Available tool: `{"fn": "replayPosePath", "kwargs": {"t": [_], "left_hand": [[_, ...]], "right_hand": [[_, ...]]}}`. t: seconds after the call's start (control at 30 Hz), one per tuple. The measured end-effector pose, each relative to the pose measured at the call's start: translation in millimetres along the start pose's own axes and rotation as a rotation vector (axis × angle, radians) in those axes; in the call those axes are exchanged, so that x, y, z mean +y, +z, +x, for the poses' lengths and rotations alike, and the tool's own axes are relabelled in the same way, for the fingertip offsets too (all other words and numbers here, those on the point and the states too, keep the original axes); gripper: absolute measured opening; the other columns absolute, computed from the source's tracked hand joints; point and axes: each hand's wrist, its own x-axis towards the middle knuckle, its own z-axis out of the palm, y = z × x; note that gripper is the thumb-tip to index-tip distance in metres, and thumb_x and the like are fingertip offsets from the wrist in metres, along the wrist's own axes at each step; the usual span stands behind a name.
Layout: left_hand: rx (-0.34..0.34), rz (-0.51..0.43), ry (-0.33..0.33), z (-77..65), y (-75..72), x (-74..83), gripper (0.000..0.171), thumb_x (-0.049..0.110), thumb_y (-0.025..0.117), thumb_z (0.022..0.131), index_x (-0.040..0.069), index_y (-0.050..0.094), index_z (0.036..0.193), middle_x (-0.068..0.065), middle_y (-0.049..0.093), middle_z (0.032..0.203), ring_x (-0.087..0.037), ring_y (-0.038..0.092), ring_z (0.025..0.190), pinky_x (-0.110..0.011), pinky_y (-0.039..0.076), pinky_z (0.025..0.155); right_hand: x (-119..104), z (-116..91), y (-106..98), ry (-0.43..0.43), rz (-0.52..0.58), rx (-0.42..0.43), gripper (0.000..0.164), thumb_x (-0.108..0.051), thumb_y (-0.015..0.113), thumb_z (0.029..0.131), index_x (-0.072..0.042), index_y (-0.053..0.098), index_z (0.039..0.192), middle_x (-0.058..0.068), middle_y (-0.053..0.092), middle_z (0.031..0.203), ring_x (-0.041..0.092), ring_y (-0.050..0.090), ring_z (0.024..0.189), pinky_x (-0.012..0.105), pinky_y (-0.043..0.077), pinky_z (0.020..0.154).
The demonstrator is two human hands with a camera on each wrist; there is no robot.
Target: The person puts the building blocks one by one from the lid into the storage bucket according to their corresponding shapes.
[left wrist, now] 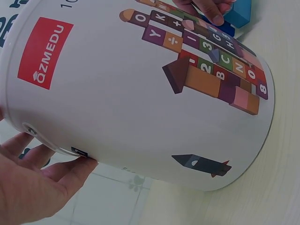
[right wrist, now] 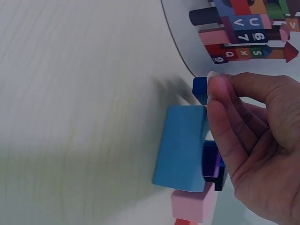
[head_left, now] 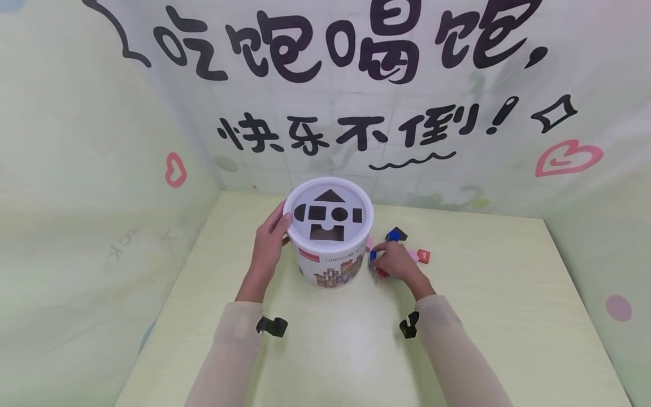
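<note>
A white bucket [head_left: 333, 270] with printed block pictures stands upright near the back of the table. Its lid [head_left: 325, 240] has several cut-out shapes, among them a triangle, a square and a circle. My left hand [head_left: 268, 243] grips the bucket's left side, thumb on the lid's rim; its fingers also touch the wall in the left wrist view. Beside the bucket's right side, my right hand [head_left: 398, 262] pinches a small blue block [right wrist: 200, 89] between thumb and fingertips. Just below it in the right wrist view lies a larger light blue block [right wrist: 180, 147].
To the right of the bucket lie more blocks: a red one [head_left: 423, 256], a blue one [head_left: 393, 234] and a black one [head_left: 402, 232]. A pink block [right wrist: 190, 204] adjoins the light blue one. Behind the table [head_left: 508, 305] rises a printed curtain [head_left: 325, 96].
</note>
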Motion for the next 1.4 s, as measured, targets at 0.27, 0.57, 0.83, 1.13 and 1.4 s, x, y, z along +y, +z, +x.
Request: {"fn": "replayPosePath", "kwargs": {"t": [0.27, 0.57, 0.83, 1.13, 1.4], "left_hand": [[0.010, 0.008, 0.012, -0.2, 1.1, -0.3, 0.051, 0.052, 0.053, 0.096, 0.037, 0.045, 0.145, 0.001, 0.053, 0.143, -0.023, 0.056, 0.122, -0.044, 0.050, 0.099], [0.011, 0.005, 0.010, 0.8, 1.9, 0.4, 0.050, 0.052, 0.053, 0.096, 0.038, 0.046, 0.144, 0.003, 0.053, 0.143, -0.021, 0.056, 0.122, -0.043, 0.051, 0.099], [0.016, 0.002, 0.000, 1.1, 1.6, 0.2, 0.048, 0.050, 0.053, 0.097, 0.038, 0.047, 0.143, 0.003, 0.053, 0.143, -0.022, 0.056, 0.122, -0.043, 0.051, 0.099], [0.010, -0.010, 0.001, 0.7, 1.2, -0.5, 0.049, 0.051, 0.051, 0.097, 0.038, 0.045, 0.144, 0.004, 0.051, 0.145, -0.020, 0.054, 0.125, -0.043, 0.049, 0.101], [0.010, -0.011, 0.004, 1.5, 1.6, -1.9, 0.049, 0.052, 0.052, 0.096, 0.039, 0.046, 0.143, 0.004, 0.051, 0.144, -0.020, 0.054, 0.125, -0.042, 0.050, 0.100]], "right_hand": [[-10, -4, -14, -0.057, -0.030, 0.020, 0.037, -0.014, 0.068, 0.090, 0.000, 0.063, 0.123, 0.005, 0.066, 0.062, 0.016, 0.062, 0.055, 0.027, 0.055, 0.056], [-24, -12, -29, -0.119, -0.029, 0.059, 0.039, -0.016, 0.068, 0.089, 0.001, 0.063, 0.124, 0.003, 0.065, 0.059, 0.014, 0.063, 0.051, 0.028, 0.056, 0.056], [-36, -21, -42, -0.143, 0.007, 0.061, 0.043, -0.014, 0.064, 0.091, 0.004, 0.058, 0.130, 0.014, 0.069, 0.070, 0.031, 0.069, 0.063, 0.029, 0.057, 0.057], [-41, -26, -51, -0.128, 0.044, 0.061, 0.040, -0.012, 0.062, 0.092, 0.001, 0.058, 0.130, 0.009, 0.068, 0.068, 0.035, 0.068, 0.068, 0.038, 0.059, 0.062], [-57, -37, -65, -0.160, -0.016, 0.102, 0.042, -0.017, 0.063, 0.092, -0.002, 0.058, 0.131, 0.006, 0.068, 0.065, 0.019, 0.065, 0.056, 0.032, 0.057, 0.065]]}}
